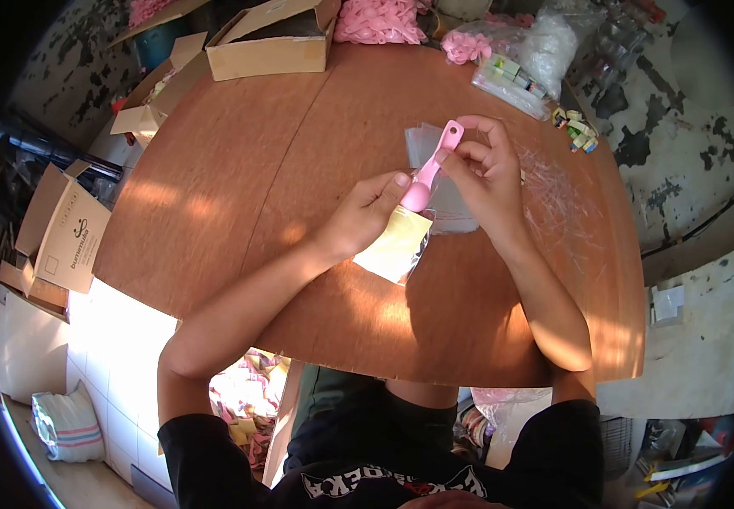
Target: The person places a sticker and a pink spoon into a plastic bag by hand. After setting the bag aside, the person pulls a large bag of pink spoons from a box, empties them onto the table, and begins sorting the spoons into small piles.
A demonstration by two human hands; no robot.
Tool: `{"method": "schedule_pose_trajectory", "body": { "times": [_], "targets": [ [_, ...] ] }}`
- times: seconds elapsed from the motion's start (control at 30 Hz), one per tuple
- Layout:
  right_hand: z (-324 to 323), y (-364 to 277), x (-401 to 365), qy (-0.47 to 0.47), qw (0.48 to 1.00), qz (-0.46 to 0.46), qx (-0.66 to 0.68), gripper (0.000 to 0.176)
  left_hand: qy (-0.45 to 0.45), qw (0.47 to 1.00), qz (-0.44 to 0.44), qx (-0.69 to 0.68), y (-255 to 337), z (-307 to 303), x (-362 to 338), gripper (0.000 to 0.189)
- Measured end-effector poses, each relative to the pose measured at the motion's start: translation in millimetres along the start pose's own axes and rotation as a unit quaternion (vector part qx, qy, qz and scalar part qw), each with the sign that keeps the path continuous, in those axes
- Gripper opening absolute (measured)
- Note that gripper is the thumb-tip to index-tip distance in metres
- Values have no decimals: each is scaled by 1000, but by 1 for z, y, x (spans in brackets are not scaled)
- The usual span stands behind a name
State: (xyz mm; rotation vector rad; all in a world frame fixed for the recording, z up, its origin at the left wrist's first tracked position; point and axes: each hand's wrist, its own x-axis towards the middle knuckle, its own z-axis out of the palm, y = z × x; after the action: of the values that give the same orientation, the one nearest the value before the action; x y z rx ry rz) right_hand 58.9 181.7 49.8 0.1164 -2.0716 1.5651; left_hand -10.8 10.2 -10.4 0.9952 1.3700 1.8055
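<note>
A pink plastic spoon (418,194) is held up over the table between my two hands, bowl down and holed handle up. My right hand (487,170) pinches the handle between thumb and fingers, its other fingers curled. My left hand (368,212) is closed, thumb up, at the spoon's bowl and the top of a small packet. That packet (392,246) has a yellow card face and a shiny clear edge, and it hangs just below the bowl. Behind the hands, a pile of clear plastic bags (456,216) lies on the wood.
The brown wooden table (214,187) has cardboard boxes (269,51) at its back left. Pink pieces (379,21) are heaped at the back. Clear bags (511,89) and small yellow-green pieces (576,131) lie at the back right, thin clear strips (558,199) nearer.
</note>
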Motion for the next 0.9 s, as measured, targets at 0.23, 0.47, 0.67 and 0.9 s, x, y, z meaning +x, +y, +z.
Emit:
{"method": "schedule_pose_trajectory", "body": {
  "times": [0.23,0.47,0.67,0.9],
  "targets": [
    [-13,-5,6,84,992,-71,-57,38,29,991,111,69,0,5,3,52],
    [-22,-12,10,83,996,-28,-8,36,-1,996,73,59,3,5,2,77],
    [-17,-14,10,53,996,75,9,39,-9,991,115,61,4,6,3,78],
    [-19,-16,9,68,990,108,54,39,9,995,81,55,6,9,1,75]
  ]
}}
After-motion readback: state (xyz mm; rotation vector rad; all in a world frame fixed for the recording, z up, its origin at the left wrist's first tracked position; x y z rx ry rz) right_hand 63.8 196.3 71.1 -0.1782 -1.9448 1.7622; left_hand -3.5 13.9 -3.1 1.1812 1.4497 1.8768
